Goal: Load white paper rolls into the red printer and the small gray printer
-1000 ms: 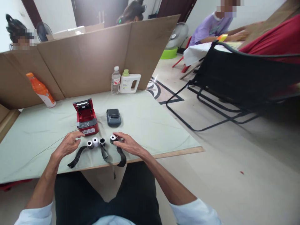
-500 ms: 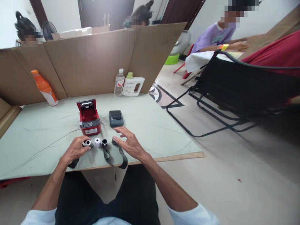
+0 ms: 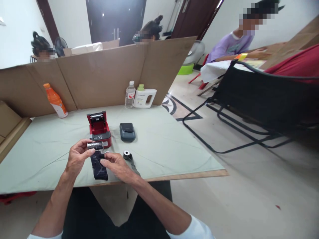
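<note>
My left hand (image 3: 77,155) holds a small roll (image 3: 95,145) lifted above the table, its black ribbon (image 3: 99,165) hanging down unrolled. My right hand (image 3: 116,165) pinches the ribbon's edge just below the roll. Another roll with black ribbon (image 3: 127,155) lies on the green table cover (image 3: 161,146) right of my hands. A red printer (image 3: 99,129) with its lid open stands just behind the lifted roll. A dark grey printer (image 3: 127,131) sits shut to its right. Other rolls are hidden behind my hands.
An orange bottle (image 3: 55,100) leans at the back left by the cardboard screen (image 3: 104,73). A water bottle (image 3: 130,95) and white jug (image 3: 145,96) stand at the back. A black folding chair (image 3: 254,99) stands right of the table. Other people sit beyond.
My left hand picked one roll up off the table and raised it. My right hand left the rightmost roll and moved left to grip the hanging ribbon. The camera tilted up.
</note>
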The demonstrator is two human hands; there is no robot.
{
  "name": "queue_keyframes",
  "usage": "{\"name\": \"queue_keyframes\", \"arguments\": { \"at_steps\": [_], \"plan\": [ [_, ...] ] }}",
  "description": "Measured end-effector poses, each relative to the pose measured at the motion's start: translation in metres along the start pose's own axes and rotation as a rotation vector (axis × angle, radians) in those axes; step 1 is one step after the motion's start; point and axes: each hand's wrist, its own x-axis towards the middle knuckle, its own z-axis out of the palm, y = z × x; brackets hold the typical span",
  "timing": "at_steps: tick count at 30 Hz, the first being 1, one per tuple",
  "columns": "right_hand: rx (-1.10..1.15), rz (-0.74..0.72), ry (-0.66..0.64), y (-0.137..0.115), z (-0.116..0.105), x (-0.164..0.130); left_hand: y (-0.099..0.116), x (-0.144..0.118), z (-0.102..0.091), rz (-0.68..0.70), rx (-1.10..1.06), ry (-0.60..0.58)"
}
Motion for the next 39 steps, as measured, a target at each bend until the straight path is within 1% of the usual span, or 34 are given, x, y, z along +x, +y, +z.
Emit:
{"name": "queue_keyframes", "arguments": {
  "at_steps": [3,6,9,12,15,17,19,23,26,30,34,39],
  "plan": [
    [0.033,0.019,0.013,-0.002,0.006,-0.001,-0.004,0.004,-0.005,-0.011,0.037,0.033],
    [0.087,0.037,0.028,0.0,0.008,0.0,-0.007,0.012,-0.013,-0.017,0.106,0.022],
    [0.116,0.072,0.049,0.005,0.007,0.007,-0.009,0.026,-0.023,-0.011,0.168,0.003],
    [0.13,0.064,0.102,0.01,0.004,0.02,-0.014,0.051,-0.031,0.04,0.247,-0.005],
    [0.134,0.043,0.169,0.014,-0.001,0.04,-0.02,0.084,-0.034,0.141,0.393,-0.032],
    [0.126,0.024,0.224,0.016,-0.007,0.056,-0.026,0.106,-0.032,0.191,0.501,-0.073],
    [0.112,-0.003,0.257,0.019,-0.013,0.07,-0.032,0.126,-0.03,0.213,0.606,-0.114],
    [0.015,-0.033,0.296,0.026,-0.025,0.09,-0.046,0.152,-0.025,0.224,0.809,-0.173],
    [-0.035,-0.017,0.329,0.031,-0.031,0.094,-0.054,0.159,-0.025,0.219,0.943,-0.201],
    [-0.014,0.04,0.317,0.034,-0.034,0.093,-0.062,0.164,-0.026,0.247,1.093,-0.156],
    [-0.041,0.061,0.325,0.034,-0.035,0.093,-0.066,0.166,-0.027,0.259,1.122,-0.161],
    [-0.093,0.046,0.308,0.034,-0.037,0.092,-0.064,0.167,-0.028,0.221,1.129,-0.202]
  ]
}}
